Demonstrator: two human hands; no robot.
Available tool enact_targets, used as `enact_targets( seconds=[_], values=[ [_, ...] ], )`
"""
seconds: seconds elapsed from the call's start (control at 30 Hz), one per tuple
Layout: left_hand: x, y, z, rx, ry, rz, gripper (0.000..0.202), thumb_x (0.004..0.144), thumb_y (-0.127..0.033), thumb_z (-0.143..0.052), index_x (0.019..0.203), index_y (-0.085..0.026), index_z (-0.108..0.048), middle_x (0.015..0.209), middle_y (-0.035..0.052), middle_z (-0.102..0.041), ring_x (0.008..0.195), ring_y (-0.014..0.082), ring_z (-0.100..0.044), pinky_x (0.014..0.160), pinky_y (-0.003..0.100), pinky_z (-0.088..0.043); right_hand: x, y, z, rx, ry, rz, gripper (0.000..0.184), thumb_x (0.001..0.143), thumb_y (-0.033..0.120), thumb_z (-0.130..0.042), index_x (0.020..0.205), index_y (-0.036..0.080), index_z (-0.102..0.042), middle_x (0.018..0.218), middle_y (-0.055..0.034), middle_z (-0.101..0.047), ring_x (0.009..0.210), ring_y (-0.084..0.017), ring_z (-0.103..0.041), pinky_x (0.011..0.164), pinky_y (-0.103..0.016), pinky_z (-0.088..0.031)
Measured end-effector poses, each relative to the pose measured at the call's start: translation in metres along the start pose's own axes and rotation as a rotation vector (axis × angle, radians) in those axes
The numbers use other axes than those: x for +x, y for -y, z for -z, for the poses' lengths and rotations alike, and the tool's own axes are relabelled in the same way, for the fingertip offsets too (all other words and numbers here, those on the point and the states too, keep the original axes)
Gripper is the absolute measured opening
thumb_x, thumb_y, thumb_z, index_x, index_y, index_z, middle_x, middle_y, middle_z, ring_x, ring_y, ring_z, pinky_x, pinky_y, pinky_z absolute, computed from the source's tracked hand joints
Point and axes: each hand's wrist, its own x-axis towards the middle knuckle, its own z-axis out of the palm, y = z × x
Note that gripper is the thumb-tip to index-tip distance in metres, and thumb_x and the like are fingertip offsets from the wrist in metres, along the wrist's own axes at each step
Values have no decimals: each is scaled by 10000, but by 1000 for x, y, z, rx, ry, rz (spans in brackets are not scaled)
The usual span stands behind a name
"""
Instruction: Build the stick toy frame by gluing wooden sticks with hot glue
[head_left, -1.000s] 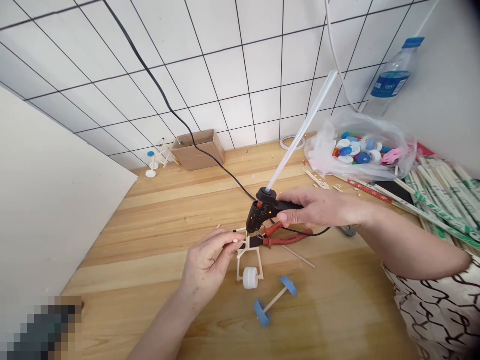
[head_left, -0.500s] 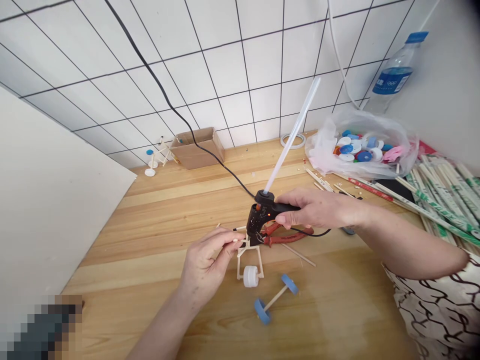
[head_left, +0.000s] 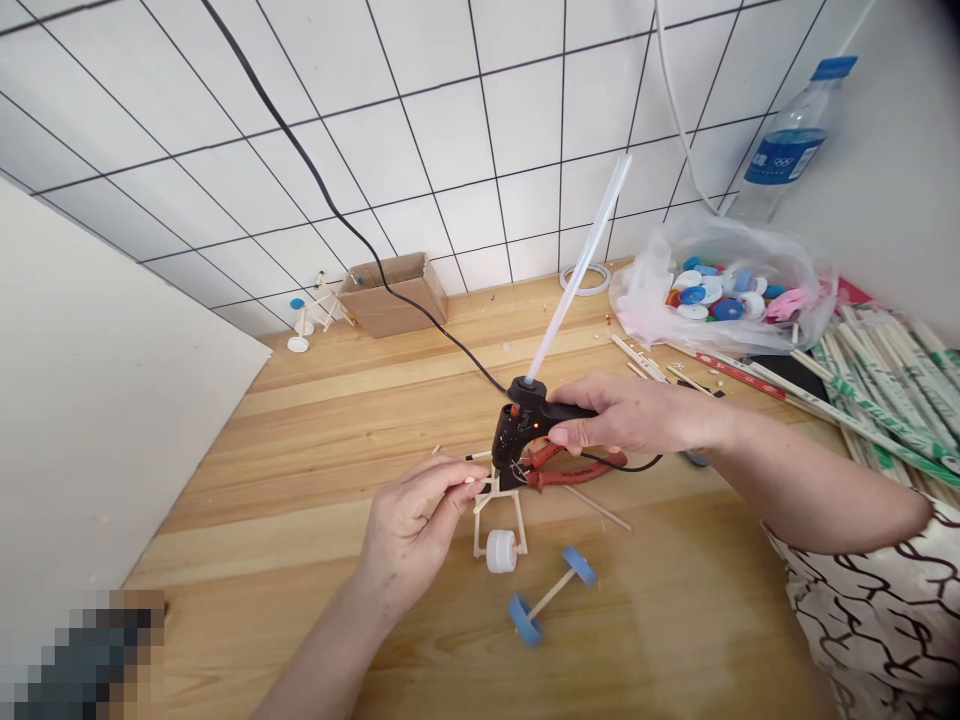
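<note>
My right hand (head_left: 611, 413) is closed around the handle of a black glue gun (head_left: 517, 430), its nozzle pointing down. A long clear glue stick (head_left: 577, 280) rises from the gun's back end. With thumb and fingertips my left hand (head_left: 420, 515) pinches a thin wooden stick at the top of a small stick frame (head_left: 523, 520). The nozzle is close to that joint; whether it touches is hidden. A white bottle-cap wheel (head_left: 501, 551) sits at the frame's lower end. Nearer me lies a wooden axle with two blue cap wheels (head_left: 525, 620).
Red-handled pliers (head_left: 577, 470) lie behind the gun's nozzle. A cardboard box (head_left: 397, 300) and a small stick model (head_left: 322, 310) stand by the tiled wall. At right are a plastic bag of bottle caps (head_left: 727, 290), wrapped chopsticks (head_left: 892, 390) and a water bottle (head_left: 787, 150).
The top of the glue stick has shifted slightly left. Both hands, the glue gun and the frame stay in nearly the same place.
</note>
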Motion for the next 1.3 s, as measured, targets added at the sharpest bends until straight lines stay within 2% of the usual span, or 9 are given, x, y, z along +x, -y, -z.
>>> enact_targets(
  seconds=[0.3, 0.47, 0.6, 0.8, 1.07, 1.3],
  values=[
    [0, 1, 0, 16, -1, -19, 127, 825, -165, -569, 816, -207, -689, 751, 8, -696, 686, 129, -637, 633, 223, -515, 1, -1, 0, -24, 5, 10, 222, 822, 351, -501, 832, 147, -586, 597, 38, -412, 521, -92, -404, 473, -224, -283],
    [-1, 2, 0, -6, 4, -50, 124, 822, -148, -574, 829, -203, -685, 766, 6, -698, 692, 124, -638, 623, 211, -510, 0, 2, 0, -18, 2, 10, 220, 818, 361, -507, 795, 148, -560, 603, 42, -434, 509, -82, -406, 476, -224, -275],
    [-1, 4, 0, -16, 3, -79, 133, 811, -116, -585, 839, -201, -683, 768, -3, -693, 694, 111, -634, 638, 197, -506, 0, 3, -1, -14, 4, 1, 213, 818, 345, -509, 835, 141, -568, 613, 46, -434, 509, -78, -408, 482, -225, -270],
    [0, 3, 0, -8, -1, -76, 131, 810, -115, -587, 824, -199, -685, 749, -7, -688, 669, 106, -631, 621, 195, -504, 2, 2, -1, 8, 4, -3, 200, 824, 333, -497, 766, 147, -539, 547, 61, -408, 487, -77, -379, 494, -228, -270],
    [-1, 1, 1, 30, 5, -57, 117, 829, -149, -574, 818, -193, -681, 737, 3, -688, 652, 114, -632, 638, 222, -518, 2, -5, 2, 1, 6, 15, 232, 816, 374, -508, 791, 150, -561, 624, 33, -447, 528, -83, -403, 480, -223, -284],
    [-1, 3, 1, 59, -2, -91, 117, 827, -136, -572, 828, -194, -674, 768, 3, -698, 697, 117, -645, 626, 199, -515, 5, -7, 0, 85, 30, 21, 260, 819, 392, -514, 810, 136, -561, 651, 25, -474, 518, -70, -381, 460, -209, -294]
  ],
)
